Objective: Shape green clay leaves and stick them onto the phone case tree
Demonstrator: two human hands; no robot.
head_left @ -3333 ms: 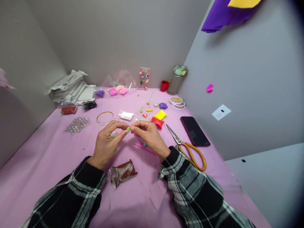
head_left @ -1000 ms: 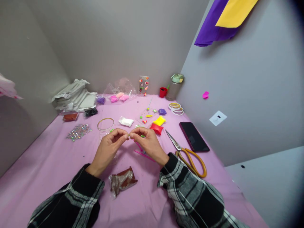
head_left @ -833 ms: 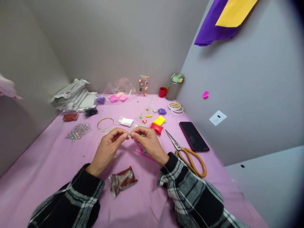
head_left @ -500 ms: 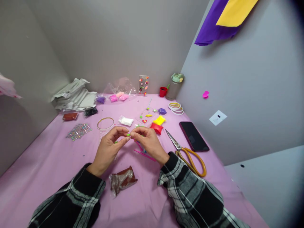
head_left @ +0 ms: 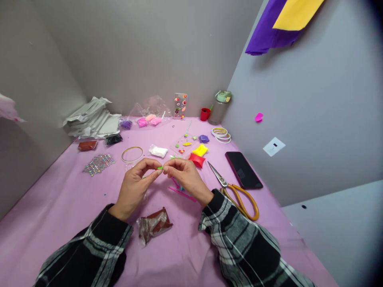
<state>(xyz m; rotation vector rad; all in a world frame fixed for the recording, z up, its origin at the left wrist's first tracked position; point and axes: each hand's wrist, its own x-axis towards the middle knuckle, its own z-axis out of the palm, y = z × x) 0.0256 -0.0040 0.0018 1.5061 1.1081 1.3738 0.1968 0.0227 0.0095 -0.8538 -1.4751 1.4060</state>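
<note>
Left hand [head_left: 133, 187] and right hand [head_left: 188, 177] pinched a small green piece [head_left: 160, 168]; scissors [head_left: 223, 181] lay at four o'clock from them, brown packet [head_left: 158, 225] at six.

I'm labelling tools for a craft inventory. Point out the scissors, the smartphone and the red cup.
Scissors [head_left: 222, 181]: head view, metal blades near the pivot.
Smartphone [head_left: 244, 170]: head view, dark screen.
Red cup [head_left: 205, 115]: head view, outer wall.

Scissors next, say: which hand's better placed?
Right, probably. The right hand is nearer the scissors, on its own side; the left hand would have to cross over. Both seem to pinch the green piece.
</note>
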